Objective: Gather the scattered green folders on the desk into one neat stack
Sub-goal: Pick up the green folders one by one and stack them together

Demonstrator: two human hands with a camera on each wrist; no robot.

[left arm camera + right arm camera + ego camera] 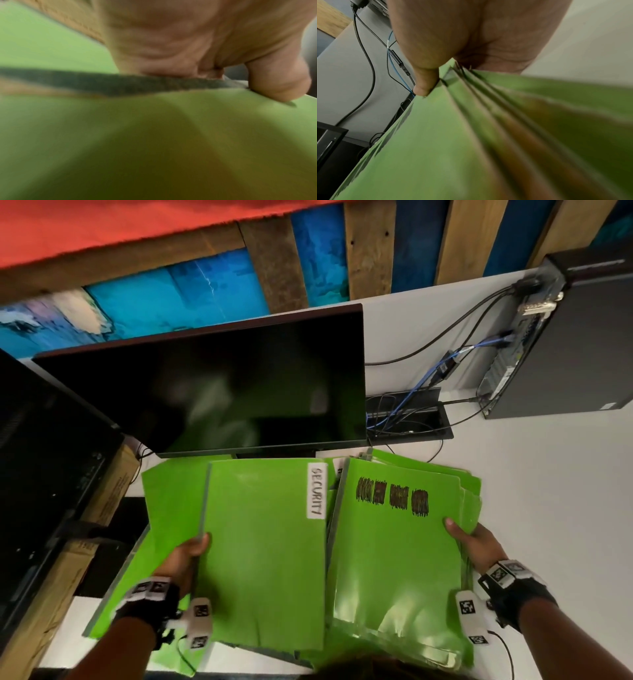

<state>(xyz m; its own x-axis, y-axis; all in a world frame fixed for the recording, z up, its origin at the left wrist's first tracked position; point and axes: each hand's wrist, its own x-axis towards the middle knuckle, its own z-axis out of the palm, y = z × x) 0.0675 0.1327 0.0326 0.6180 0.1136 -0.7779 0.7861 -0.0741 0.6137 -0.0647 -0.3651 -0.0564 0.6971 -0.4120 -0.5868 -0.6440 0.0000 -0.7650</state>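
Note:
A green folder with a white SECURITY label (267,553) is held by its left edge in my left hand (186,559), thumb on its cover; close up the thumb (278,83) presses the folder (154,142). More green folders (171,508) lie under it to the left. On the right, my right hand (474,546) grips the right edge of a stack of several green folders (400,556), whose top cover bears scribbled-out black writing. The right wrist view shows the thumb (423,81) on top of the fanned stack (471,135). The two bundles sit side by side, edges touching.
A dark monitor (219,392) stands just behind the folders, another black screen (41,474) at far left over cardboard boxes (68,573). A cable tray (407,419) with cables and a black computer case (561,344) sit at the back right on the white desk (548,491).

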